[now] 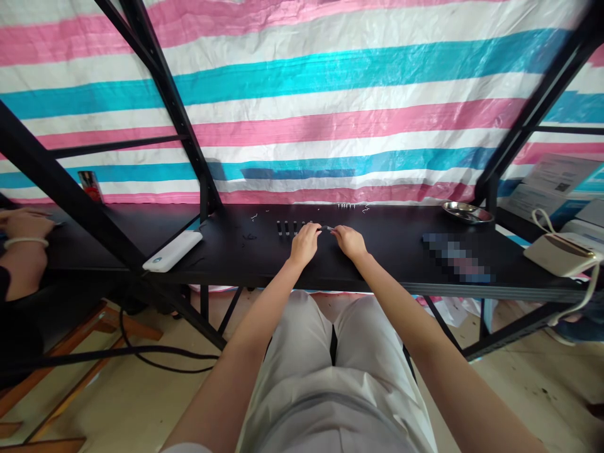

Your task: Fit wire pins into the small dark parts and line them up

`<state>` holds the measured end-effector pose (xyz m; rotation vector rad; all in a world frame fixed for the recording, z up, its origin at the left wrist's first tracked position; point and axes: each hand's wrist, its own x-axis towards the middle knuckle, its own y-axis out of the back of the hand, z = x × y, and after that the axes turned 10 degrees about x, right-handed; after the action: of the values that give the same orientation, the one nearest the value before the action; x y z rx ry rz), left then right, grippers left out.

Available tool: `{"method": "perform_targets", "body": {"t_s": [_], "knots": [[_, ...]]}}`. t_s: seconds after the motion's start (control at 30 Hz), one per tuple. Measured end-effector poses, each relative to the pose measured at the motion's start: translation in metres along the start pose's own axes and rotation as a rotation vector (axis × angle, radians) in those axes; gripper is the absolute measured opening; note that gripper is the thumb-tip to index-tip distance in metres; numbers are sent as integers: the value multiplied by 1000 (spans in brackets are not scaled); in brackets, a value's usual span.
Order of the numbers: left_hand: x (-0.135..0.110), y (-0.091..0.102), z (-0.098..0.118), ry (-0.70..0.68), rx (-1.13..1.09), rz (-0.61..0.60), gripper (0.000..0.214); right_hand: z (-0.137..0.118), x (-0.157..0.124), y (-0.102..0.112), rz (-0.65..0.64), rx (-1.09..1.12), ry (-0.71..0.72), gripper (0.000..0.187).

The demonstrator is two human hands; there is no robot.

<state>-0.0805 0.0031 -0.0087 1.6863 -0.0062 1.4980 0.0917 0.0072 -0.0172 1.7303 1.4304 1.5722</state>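
My left hand (306, 243) and my right hand (348, 241) rest on the black table (387, 251), fingertips meeting at its middle. Both are pinched on a small dark part (326, 228) held between them; it is too small to name. Just left of my left hand stands a short row of small dark upright pieces (286, 228). Further back lies a row of tiny pale pins (348, 206), with a few loose ones (255, 217) to the left.
A white power bank (172, 251) lies at the table's left front edge. A round metal dish (467, 212) sits at the back right. Black frame struts (165, 94) cross the view. Another person's hand (23, 228) works at the far left. A white device (559, 253) rests at the right.
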Motion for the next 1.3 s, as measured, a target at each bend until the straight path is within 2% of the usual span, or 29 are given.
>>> {"method": "perform_targets", "body": {"t_s": [0.17,0.4,0.57,0.73,0.87,1.13,1.3], "knots": [[-1,1,-1,65,-42,-41,21,2,1,0,19,72,67,27],[-3,-7,-4,33,-116,-178,18,2,-1,-4,-5,212,182,32],[-3,-6,-1,87,-114,-152,21,1,0,-4,-6,190,175,24],[0,-2,-8,267,-121,17,23,4,14,-11,94,341,42,23],[1,-2,-18,423,-211,95,21,0,29,-26,80,565,-87,24],[0,-4,-23,465,-276,102,20,-12,42,-39,89,615,-222,19],[0,-5,-23,473,-274,88,20,-12,45,-42,-8,484,-260,10]]}}
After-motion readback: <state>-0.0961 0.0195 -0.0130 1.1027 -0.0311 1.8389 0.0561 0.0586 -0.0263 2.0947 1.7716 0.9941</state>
